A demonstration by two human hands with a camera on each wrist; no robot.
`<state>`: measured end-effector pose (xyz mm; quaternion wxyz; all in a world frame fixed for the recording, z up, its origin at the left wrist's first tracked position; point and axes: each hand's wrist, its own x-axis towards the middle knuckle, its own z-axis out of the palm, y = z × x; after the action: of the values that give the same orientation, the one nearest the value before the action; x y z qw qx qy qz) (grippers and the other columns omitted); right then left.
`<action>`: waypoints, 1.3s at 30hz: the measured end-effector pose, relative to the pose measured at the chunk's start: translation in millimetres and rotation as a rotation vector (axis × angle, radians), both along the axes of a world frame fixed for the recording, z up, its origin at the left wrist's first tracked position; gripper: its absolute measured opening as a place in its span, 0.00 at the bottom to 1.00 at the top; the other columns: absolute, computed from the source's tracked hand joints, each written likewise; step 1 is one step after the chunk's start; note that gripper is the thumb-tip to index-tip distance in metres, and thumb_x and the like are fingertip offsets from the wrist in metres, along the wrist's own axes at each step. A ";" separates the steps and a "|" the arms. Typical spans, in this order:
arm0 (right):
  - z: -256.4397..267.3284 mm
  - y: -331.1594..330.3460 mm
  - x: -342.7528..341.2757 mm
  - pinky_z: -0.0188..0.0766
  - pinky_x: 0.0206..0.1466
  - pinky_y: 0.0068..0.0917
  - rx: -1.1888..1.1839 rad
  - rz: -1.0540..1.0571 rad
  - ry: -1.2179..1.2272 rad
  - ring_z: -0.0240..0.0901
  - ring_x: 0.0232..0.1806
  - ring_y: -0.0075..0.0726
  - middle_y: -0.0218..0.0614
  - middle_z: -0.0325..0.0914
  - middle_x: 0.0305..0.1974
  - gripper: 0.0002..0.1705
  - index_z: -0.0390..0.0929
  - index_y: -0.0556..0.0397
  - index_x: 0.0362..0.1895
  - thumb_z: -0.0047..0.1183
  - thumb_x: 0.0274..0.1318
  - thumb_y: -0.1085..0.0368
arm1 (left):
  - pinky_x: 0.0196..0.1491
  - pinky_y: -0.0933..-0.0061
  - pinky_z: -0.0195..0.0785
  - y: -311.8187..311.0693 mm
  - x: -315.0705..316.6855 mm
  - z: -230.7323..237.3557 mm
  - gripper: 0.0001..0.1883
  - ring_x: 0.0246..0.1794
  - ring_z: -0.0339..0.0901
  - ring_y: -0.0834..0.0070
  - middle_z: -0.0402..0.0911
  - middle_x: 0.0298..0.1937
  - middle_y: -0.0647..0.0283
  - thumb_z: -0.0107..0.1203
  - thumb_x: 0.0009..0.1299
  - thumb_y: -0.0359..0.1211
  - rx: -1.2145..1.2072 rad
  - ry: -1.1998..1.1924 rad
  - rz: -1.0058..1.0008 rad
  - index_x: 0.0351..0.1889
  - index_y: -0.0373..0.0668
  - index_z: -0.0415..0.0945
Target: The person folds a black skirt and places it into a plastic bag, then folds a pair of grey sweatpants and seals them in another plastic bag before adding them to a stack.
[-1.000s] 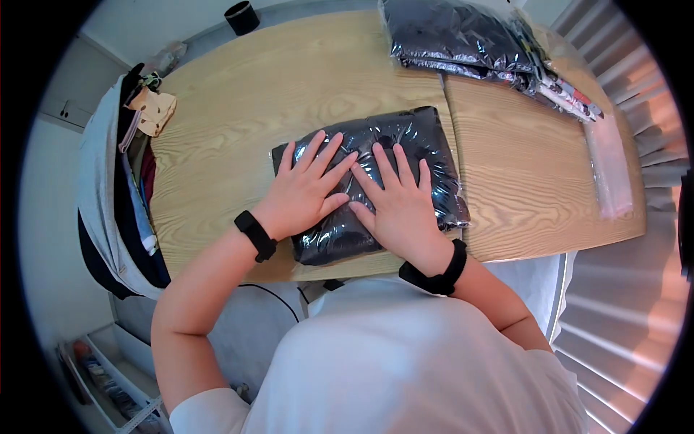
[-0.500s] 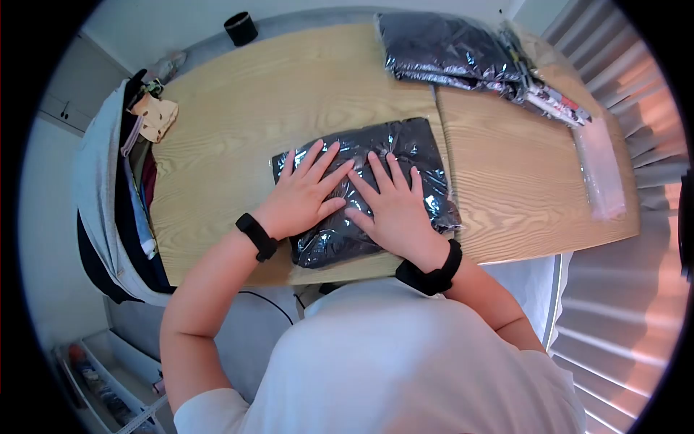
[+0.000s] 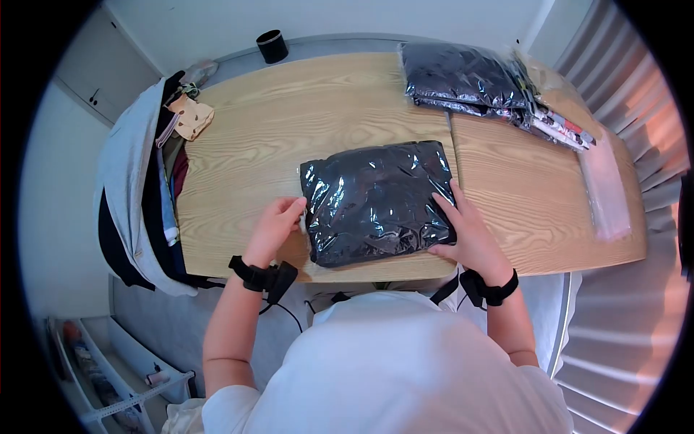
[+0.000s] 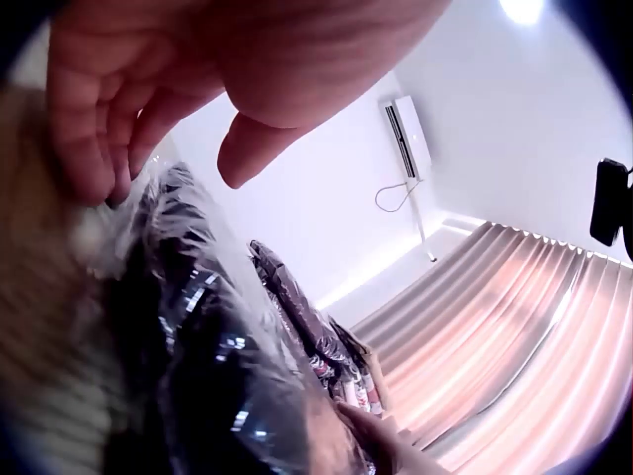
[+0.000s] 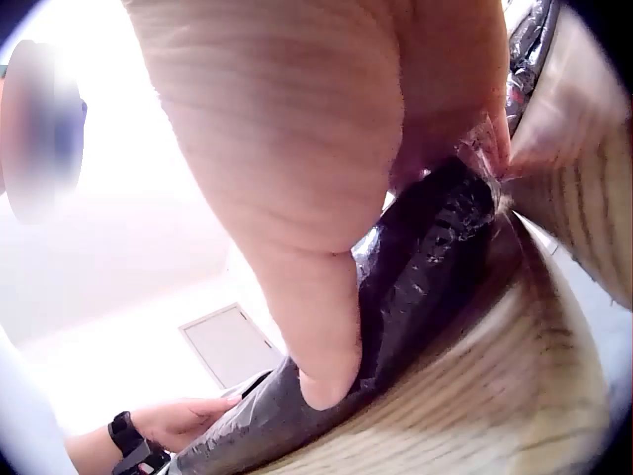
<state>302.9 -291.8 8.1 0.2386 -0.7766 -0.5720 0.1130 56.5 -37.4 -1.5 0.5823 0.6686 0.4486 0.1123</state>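
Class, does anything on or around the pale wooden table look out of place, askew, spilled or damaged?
Yes: in the head view, the jumbled heap of multicoloured fabric clothes appears to overhang the left edge of the table, looking untidy compared with the neat black, rectangular plastic-wrapped package. No spill or damage stands out.

A package [image 3: 379,202] lies on the bench [image 3: 246,145] between the left hand [image 3: 275,226] and right hand [image 3: 470,235]. Behind it, to the right, sit stacked packages [image 3: 463,76]; clothes [image 3: 130,188] are at the bench's left end, though on what is hard to tell.
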 end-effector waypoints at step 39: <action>58.4 47.6 -22.9 0.68 0.59 0.40 0.422 -0.279 1.988 0.71 0.52 0.41 0.40 0.73 0.49 0.15 0.68 0.59 0.51 0.47 0.59 0.72 | 0.23 0.85 0.56 -31.3 -15.6 -10.3 0.16 0.21 0.65 0.86 0.75 0.28 0.69 0.40 0.74 0.43 -0.190 -0.288 -0.003 0.42 0.43 0.73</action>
<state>280.0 -244.2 66.5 0.7475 -0.3336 -0.0286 0.5738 40.9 -68.7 -11.8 0.7014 0.5881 0.3682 0.1633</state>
